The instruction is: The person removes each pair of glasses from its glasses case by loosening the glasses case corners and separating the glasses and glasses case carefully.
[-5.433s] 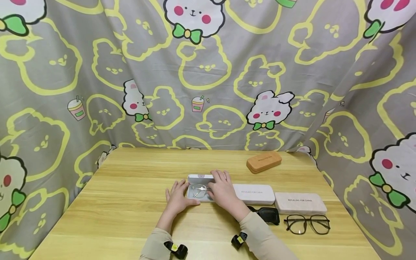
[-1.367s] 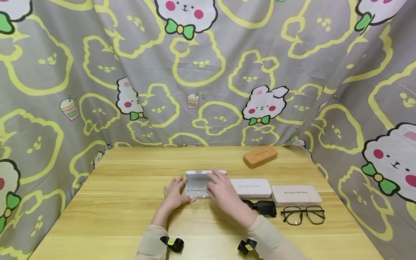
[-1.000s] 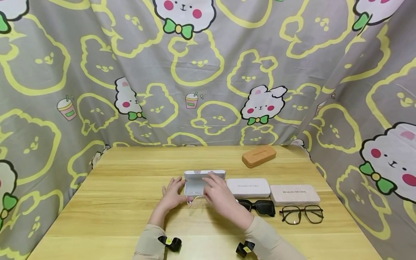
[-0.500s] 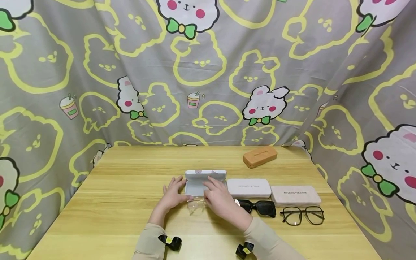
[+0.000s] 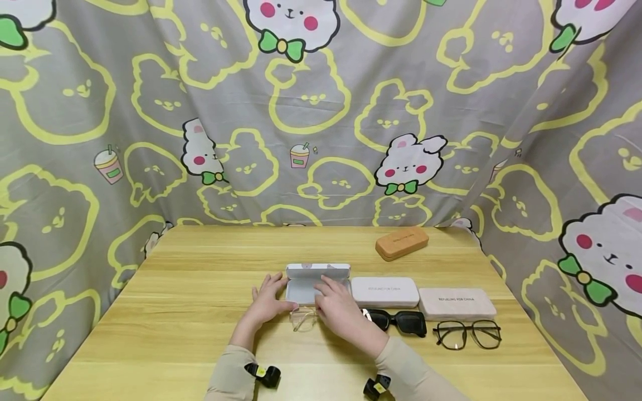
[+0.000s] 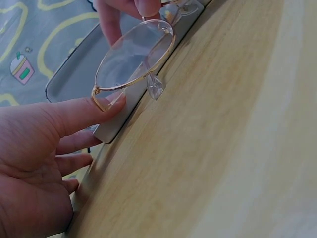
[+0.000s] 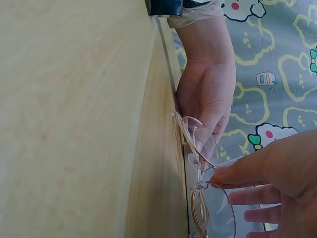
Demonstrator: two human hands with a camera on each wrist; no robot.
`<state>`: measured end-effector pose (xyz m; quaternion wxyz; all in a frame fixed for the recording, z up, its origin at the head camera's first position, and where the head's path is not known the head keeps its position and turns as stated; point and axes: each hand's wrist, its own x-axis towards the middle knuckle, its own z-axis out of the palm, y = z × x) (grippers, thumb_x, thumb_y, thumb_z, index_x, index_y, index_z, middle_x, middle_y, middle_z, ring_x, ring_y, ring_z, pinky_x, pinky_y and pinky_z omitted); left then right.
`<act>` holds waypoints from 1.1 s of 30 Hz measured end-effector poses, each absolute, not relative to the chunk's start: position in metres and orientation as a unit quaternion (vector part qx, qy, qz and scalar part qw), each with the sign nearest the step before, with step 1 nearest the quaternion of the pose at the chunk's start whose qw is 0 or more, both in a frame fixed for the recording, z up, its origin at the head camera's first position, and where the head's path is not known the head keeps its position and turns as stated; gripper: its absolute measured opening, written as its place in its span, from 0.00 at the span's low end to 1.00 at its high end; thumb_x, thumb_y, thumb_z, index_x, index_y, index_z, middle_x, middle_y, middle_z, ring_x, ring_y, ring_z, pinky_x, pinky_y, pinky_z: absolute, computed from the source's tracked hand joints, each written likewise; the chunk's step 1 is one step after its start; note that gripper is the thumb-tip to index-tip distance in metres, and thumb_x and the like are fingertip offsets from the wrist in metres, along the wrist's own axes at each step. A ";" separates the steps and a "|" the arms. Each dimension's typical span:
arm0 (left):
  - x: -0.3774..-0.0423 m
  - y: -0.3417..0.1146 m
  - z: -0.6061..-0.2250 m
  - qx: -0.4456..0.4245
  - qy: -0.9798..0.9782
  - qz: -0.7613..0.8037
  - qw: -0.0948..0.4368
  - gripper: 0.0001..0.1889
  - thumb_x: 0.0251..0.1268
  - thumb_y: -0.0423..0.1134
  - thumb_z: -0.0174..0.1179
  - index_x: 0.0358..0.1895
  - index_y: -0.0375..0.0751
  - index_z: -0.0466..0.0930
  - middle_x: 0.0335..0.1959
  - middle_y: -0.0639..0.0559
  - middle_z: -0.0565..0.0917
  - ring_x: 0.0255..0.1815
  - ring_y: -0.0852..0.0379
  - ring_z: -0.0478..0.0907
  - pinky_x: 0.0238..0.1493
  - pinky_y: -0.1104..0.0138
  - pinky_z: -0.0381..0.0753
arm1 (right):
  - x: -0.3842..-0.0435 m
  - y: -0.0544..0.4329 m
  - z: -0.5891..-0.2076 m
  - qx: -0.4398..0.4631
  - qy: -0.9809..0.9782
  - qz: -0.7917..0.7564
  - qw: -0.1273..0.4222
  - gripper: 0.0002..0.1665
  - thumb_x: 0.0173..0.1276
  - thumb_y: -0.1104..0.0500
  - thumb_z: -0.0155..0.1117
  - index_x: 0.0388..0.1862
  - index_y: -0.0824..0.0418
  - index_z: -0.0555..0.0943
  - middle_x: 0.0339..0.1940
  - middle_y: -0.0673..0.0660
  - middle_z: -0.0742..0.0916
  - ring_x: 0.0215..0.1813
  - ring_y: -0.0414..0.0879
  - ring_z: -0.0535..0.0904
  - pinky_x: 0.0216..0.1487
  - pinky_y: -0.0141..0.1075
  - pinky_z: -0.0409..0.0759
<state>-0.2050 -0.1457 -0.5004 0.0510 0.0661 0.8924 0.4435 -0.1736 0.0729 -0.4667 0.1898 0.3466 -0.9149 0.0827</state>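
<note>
In the head view, my right hand [image 5: 342,313] is over the right part of an open glasses case [image 5: 300,289] with a pale grey inside. Its thumb and index finger pinch thin gold-rimmed eyeglasses [image 5: 303,319] near the bridge, as the right wrist view shows. The clear lenses stand in front of the case's front edge, temples toward the person. My left hand [image 5: 268,301] holds the case's left end, thumb along its front edge and fingers at its side. In the left wrist view, one hinge of the glasses overlaps that thumb [image 6: 94,110].
Right of the case lie a shut white case [image 5: 385,292] and a shut cream case [image 5: 457,303]. Before them rest black sunglasses [image 5: 401,321], partly behind my right hand, and black-framed glasses [image 5: 467,335]. An orange-brown case [image 5: 402,243] sits at the back right.
The gold-rimmed glasses lay inside the open case; my right hand has lifted them out and brought them toward me, to the case's front edge. Over the last half second, they have hardly moved.
</note>
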 end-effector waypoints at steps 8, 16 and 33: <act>-0.205 -0.145 -0.502 0.066 0.895 0.439 0.045 0.41 0.47 0.43 0.75 0.67 0.33 0.70 0.76 0.33 0.59 0.79 0.31 0.39 0.69 0.31 0.21 | -0.174 0.073 -0.469 0.347 -0.915 0.085 0.187 0.08 0.54 0.60 0.73 0.20 0.53 0.81 0.53 0.57 0.86 0.65 0.61 0.76 0.63 0.54 0.76; -0.205 -0.145 -0.502 0.066 0.897 0.435 0.041 0.41 0.46 0.43 0.75 0.67 0.33 0.70 0.75 0.33 0.59 0.79 0.31 0.40 0.69 0.31 0.21 | -0.174 0.073 -0.470 0.346 -0.915 0.091 0.185 0.08 0.54 0.61 0.72 0.20 0.53 0.81 0.52 0.58 0.86 0.64 0.61 0.76 0.62 0.55 0.76; -0.205 -0.144 -0.501 0.064 0.895 0.439 0.041 0.41 0.46 0.42 0.75 0.67 0.33 0.70 0.76 0.33 0.59 0.79 0.30 0.39 0.69 0.31 0.20 | -0.176 0.073 -0.474 0.344 -0.915 0.095 0.188 0.07 0.53 0.61 0.73 0.21 0.53 0.82 0.51 0.59 0.87 0.63 0.62 0.77 0.61 0.55 0.77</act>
